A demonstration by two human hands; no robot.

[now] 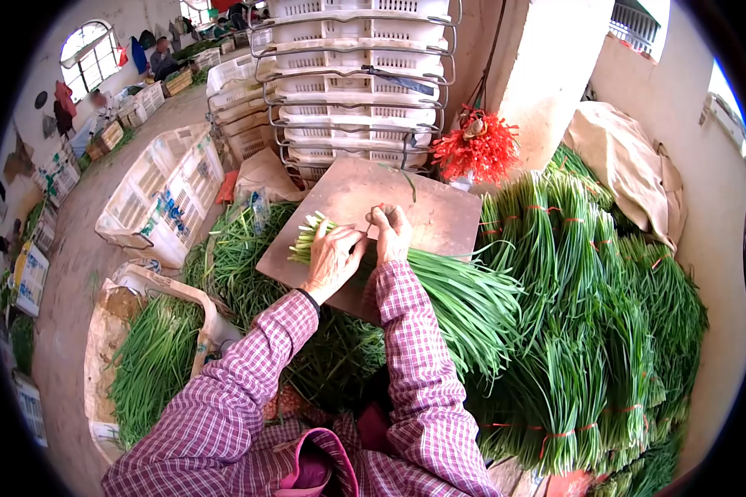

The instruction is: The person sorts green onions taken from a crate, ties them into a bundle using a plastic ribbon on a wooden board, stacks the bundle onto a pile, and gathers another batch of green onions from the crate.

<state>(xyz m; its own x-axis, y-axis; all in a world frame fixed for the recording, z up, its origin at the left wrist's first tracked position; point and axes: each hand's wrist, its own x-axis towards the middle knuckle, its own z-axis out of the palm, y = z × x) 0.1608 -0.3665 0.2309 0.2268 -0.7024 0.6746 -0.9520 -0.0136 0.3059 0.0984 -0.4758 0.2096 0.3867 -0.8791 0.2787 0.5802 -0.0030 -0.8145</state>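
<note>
A bunch of green chives [460, 290] lies across a square brown board [356, 182], its pale cut ends pointing left and its leaves hanging over the right edge. My left hand [333, 258] is closed over the bunch near the pale ends. Just to the right, my right hand [391, 232] is raised above the stems with thumb and fingers pinched together. A thin dark strand seems to run between the fingertips of both hands, too fine to name. The underside of the bunch is hidden.
Red ties [477, 147] hang in a cluster beyond the board. Tied chive bundles [555, 331] are piled at right. Loose chives [244, 248] and a crate of chives [211, 319] lie at left. Stacked white crates [356, 87] stand behind. Other people sit far back left.
</note>
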